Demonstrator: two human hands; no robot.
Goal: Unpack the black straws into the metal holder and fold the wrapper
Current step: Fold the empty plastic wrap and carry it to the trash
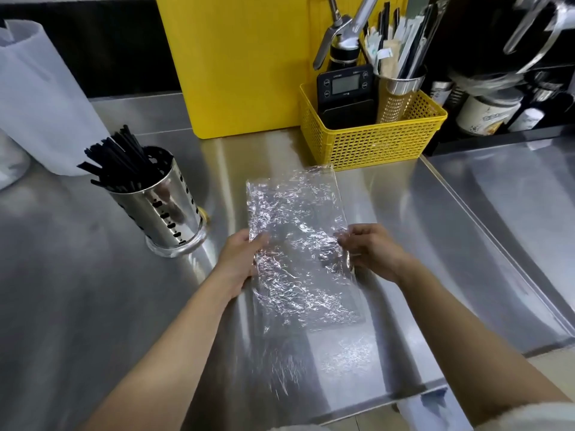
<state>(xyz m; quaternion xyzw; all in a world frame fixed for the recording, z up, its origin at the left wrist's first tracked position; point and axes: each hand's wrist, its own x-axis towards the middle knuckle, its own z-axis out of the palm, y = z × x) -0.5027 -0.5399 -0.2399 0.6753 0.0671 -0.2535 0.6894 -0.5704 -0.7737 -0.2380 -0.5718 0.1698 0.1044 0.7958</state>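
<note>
Both hands grasp the wrapper (298,244) by its long sides: the left hand (239,259) pinches the left edge, fingers curled under the plastic and thumb on top, and the right hand (373,251) pinches the right edge at about the same height. Each grip is closed on the clear, crinkled sheet, which stretches flat between the two hands, roughly midway along its length. Its far end reaches toward the yellow basket (373,141) and its near end extends back toward the front edge of the desk (93,306). Whether the sheet rests on the steel surface or is held slightly above it cannot be told.

Well apart from the left hand, toward the left side of the desk, stands the metal holder (168,209), upright, with the black straws (118,160) inside, their tops leaning out to the left. Behind it, at the far left corner, stands a white plastic bag (40,98).

At the back edge a yellow board (242,63) leans upright. The yellow basket sits just to its right and holds a black scale (345,88) and a perforated metal cup (398,94) full of wrapped straws.
</note>
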